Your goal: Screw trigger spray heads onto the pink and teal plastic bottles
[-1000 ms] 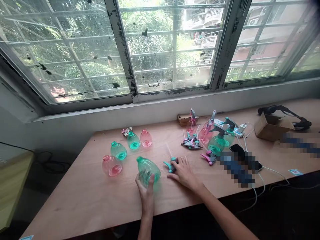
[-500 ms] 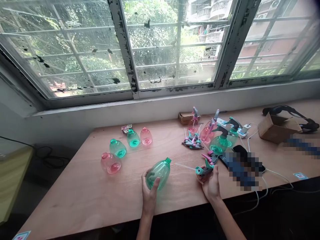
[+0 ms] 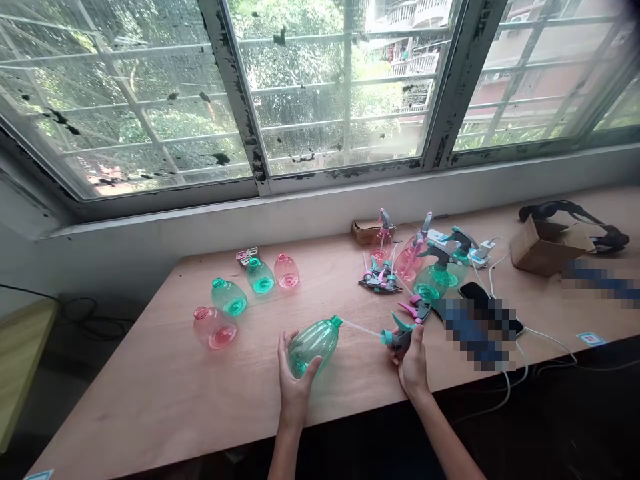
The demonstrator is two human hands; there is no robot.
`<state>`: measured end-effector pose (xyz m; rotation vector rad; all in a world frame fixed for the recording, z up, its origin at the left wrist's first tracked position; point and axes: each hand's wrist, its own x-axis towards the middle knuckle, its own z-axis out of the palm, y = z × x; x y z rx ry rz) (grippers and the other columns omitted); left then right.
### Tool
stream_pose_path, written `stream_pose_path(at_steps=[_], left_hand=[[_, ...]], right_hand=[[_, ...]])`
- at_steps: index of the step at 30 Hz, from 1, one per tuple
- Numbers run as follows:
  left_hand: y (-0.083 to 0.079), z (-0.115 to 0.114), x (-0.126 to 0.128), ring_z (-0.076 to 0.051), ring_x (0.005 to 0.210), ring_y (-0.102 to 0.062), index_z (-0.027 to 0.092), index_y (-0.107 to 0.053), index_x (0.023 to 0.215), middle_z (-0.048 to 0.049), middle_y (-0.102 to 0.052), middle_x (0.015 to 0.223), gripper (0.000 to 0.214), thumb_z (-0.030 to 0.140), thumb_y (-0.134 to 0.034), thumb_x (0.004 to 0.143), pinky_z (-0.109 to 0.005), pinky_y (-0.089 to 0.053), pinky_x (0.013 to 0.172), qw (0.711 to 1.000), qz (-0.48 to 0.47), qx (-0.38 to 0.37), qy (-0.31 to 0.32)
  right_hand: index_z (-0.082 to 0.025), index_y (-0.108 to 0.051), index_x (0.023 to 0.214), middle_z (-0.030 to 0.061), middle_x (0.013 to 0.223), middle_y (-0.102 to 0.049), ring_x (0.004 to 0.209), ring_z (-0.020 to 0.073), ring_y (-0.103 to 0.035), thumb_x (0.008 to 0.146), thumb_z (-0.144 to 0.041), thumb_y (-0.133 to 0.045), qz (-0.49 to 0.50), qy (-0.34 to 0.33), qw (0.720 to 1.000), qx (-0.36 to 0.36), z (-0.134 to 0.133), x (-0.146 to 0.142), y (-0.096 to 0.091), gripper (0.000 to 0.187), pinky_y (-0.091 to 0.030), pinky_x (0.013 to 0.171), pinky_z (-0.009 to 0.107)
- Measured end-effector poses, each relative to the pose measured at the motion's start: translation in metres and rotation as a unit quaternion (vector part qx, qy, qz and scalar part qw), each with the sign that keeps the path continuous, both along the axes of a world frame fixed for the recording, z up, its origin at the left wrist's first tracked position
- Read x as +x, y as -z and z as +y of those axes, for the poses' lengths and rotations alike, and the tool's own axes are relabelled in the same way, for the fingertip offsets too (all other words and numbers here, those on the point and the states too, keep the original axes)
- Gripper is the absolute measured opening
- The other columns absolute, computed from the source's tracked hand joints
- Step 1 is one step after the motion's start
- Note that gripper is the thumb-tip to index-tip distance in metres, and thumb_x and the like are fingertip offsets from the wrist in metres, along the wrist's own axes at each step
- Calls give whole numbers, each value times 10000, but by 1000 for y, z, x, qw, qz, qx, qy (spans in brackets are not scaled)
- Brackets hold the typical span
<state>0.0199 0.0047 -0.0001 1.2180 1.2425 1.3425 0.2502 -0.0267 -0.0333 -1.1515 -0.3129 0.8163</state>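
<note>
My left hand [image 3: 296, 377] is wrapped round a clear green bottle [image 3: 315, 347], tilted with its neck up and to the right. In my right hand [image 3: 413, 363] is a grey and green spray head [image 3: 399, 337], its collar facing the bottle. A thin clear tube [image 3: 361, 328] runs from the spray head to the bottle's mouth; its tip is at the neck opening, and I cannot tell how far inside. Just behind my right hand, a pink and grey spray head [image 3: 416, 307] lies on the table.
Open pink and green bottles [image 3: 229, 298] stand at left on the wooden table [image 3: 150, 393]. Several spray heads [image 3: 380, 279] lie back right, beside assembled spray bottles [image 3: 433, 280]. Further right are a phone [image 3: 477, 300], white cables, a cardboard box [image 3: 547, 250] and a black strap [image 3: 540, 211].
My right hand has brought the spray head left, and the tube's tip has reached the bottle's mouth. The bottle has tipped further to the right. The whole view has shifted slightly.
</note>
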Motion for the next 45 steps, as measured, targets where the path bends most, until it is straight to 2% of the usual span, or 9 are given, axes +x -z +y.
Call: stream_pose_path(at_steps=[3, 8, 18, 22, 25, 30, 35, 39, 45], left_hand=[[-1, -1, 0, -311, 1439, -398, 239, -266, 1521, -145, -454, 1523, 878, 549, -700, 824, -456, -340, 1175, 1000, -8, -7, -11], [-8, -3, -1, -307, 1391, -452, 253, -488, 1392, -108, -528, 1457, 588, 577, -572, 909, -443, -359, 1154, 1000, 6, -12, 9], [1, -2, 0, -308, 1380, -463, 242, -521, 1365, -105, -546, 1432, 546, 566, -552, 927, -474, -310, 1179, 998, 43, -7, 35], [5, -2, -1, -308, 1406, -448, 231, -499, 1388, -128, -529, 1465, 558, 543, -562, 929, -494, -301, 1194, 998, 48, -6, 45], [9, 1, -2, -321, 1459, -392, 221, -355, 1497, -161, -466, 1536, 771, 549, -651, 865, -499, -323, 1197, 998, 46, 5, 49], [15, 2, -4, -358, 1483, -354, 214, -491, 1448, -142, -433, 1583, 847, 457, -832, 712, -499, -286, 1230, 989, 97, 45, 104], [18, -4, -3, -308, 1535, -249, 249, -275, 1570, -91, -300, 1663, 854, 408, -709, 851, -494, -190, 1265, 976, 150, 28, 154], [23, -2, -6, -302, 1556, -157, 212, -104, 1604, -116, -180, 1695, 1086, 403, -786, 781, -454, -155, 1274, 980, 105, -9, 168], [31, 6, -7, -373, 1427, -448, 121, -312, 1535, -211, -489, 1533, 1034, 446, -836, 705, -494, -334, 1210, 987, 15, -45, 156]], right_hand=[[-172, -669, 789, -24, 520, -603, 407, 104, -487, 856, -800, -441, -8, -7, 1000, -7, 0, 1, 1, 671, -303, 363, 208], [-180, -669, 811, -44, 542, -562, 425, 104, -466, 819, -788, -531, -26, -50, 998, -5, 0, 1, 2, 623, -330, 384, 223], [-171, -733, 1017, -48, 628, -616, 507, 102, -475, 663, -367, -908, -78, -324, 943, 7, 2, -18, -14, 440, -363, 469, 228], [-176, -688, 962, -73, 573, -559, 483, 91, -440, 771, -403, -829, -95, -313, 945, 3, 1, -25, -10, 328, -341, 467, 223], [-171, -664, 942, -60, 560, -566, 489, 111, -470, 805, -428, -796, -107, -306, 946, 2, -1, -26, -7, 320, -370, 487, 243], [-186, -603, 988, -84, 529, -513, 446, 109, -424, 784, -535, -775, -103, -266, 958, 2, -1, -24, 2, 439, -348, 459, 243], [-188, -566, 1021, -105, 470, -468, 420, 104, -392, 826, -582, -708, -111, -235, 966, 7, 5, -24, 9, 462, -320, 452, 235], [-173, -613, 933, -82, 479, -507, 420, 107, -417, 746, -568, -787, -123, -245, 962, -3, 4, -28, 10, 470, -332, 444, 235], [-176, -664, 884, -25, 562, -616, 434, 118, -482, 690, -590, -811, -100, -259, 961, -21, 2, -35, 10, 480, -370, 432, 235]])
